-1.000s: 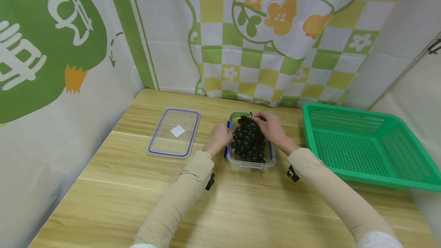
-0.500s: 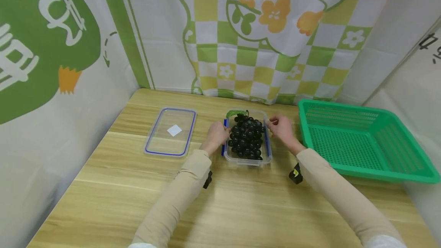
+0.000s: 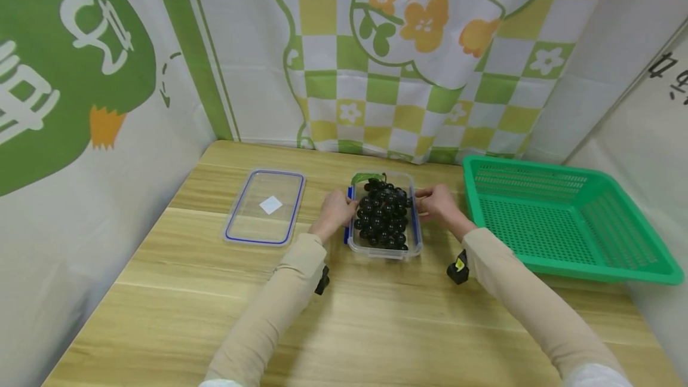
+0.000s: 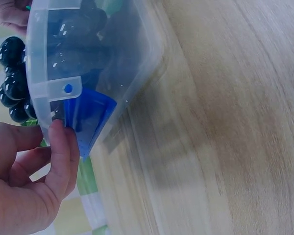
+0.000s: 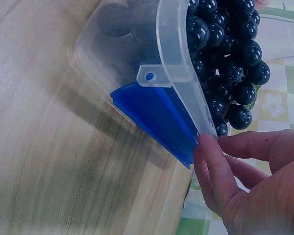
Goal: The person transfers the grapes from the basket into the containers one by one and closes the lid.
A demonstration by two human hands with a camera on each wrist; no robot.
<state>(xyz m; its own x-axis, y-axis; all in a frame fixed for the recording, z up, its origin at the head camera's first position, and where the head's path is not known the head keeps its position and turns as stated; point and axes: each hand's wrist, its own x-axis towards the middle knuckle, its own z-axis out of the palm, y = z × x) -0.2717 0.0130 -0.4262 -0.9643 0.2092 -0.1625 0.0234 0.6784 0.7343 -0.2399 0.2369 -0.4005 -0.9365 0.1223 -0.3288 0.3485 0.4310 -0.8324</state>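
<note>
Your left hand point(image 3: 334, 210) and right hand point(image 3: 438, 204) pinch opposite sides of the clear box point(image 3: 384, 253), in which dark grapes point(image 3: 383, 214) lie. The wrist views show you the fingertips point(image 5: 207, 147) at the blue flaps point(image 5: 152, 122); only the head view shows the lid point(image 3: 258, 220) on the desk point(image 3: 376, 321).

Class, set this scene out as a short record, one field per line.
Surface: light wood-grain table
Centre: clear rectangular plastic box, lid off, with blue side latches
Inside box: bunch of round black grapes, heaped above rim
Left hand: pinches box's left rim
Right hand: pinches box's right rim
Left of box: clear rectangular plastic lid, blue edging
Right of box: green rectangular plastic basket
</note>
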